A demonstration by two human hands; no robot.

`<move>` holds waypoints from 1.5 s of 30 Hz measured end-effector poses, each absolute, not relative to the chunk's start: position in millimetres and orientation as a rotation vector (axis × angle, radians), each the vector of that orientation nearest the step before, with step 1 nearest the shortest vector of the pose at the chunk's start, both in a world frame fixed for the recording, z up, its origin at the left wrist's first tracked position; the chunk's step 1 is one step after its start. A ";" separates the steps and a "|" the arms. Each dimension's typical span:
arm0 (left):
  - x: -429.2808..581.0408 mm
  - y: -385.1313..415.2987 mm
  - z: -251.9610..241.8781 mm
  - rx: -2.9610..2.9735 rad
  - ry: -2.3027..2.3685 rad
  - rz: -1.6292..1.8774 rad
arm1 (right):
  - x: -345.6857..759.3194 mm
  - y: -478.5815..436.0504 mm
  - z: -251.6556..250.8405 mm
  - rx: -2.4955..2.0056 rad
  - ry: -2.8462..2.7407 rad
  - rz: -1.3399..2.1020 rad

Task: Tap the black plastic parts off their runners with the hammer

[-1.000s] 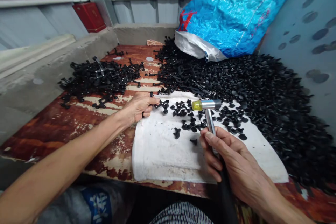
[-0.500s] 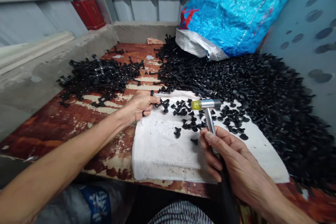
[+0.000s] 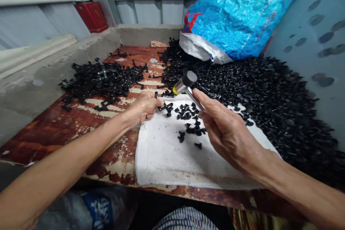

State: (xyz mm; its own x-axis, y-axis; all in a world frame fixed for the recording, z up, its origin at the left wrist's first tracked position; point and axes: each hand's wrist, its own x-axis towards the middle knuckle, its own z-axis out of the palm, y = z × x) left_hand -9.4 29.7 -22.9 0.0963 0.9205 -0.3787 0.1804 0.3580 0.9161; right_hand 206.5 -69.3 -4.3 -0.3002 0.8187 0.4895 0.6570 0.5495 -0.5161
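Observation:
My left hand (image 3: pixel 147 107) is closed around a black plastic part (image 3: pixel 161 106) at the upper left corner of the white cloth (image 3: pixel 167 165). One stub of the part stands up above my fingers; the rest is hidden in the grip. My right hand (image 3: pixel 226 129) grips a small mallet (image 3: pixel 185 82) by its metal shaft. The mallet's head, with a yellow face and a black face, is raised above the cloth, to the right of and higher than my left hand. Several loose black mushroom-shaped pieces (image 3: pixel 188 111) lie on the cloth between my hands.
A large heap of black pieces (image 3: pixel 269 93) covers the table's right side, under a blue sack (image 3: pixel 237 14). Another pile of black linked parts (image 3: pixel 99 79) lies at the left. A concrete ledge (image 3: pixel 67 54) and a red box (image 3: pixel 91 17) stand behind.
My right hand has lifted the mallet and brought it up and to the left, tilting its head so the yellow face points down-left. My left hand has stayed almost in place.

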 end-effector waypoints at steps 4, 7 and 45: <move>-8.2 27.6 -23.2 1.131 1.439 0.762 | 199.3 -50.2 -9.9 -1.368 -2.264 0.315; -8.2 27.8 -25.3 1.117 1.445 0.763 | 198.4 -44.4 -11.1 -1.338 -2.324 0.333; 11.0 87.6 -2.3 2.381 1.273 0.720 | 238.2 -110.0 -16.9 -1.229 -0.726 1.352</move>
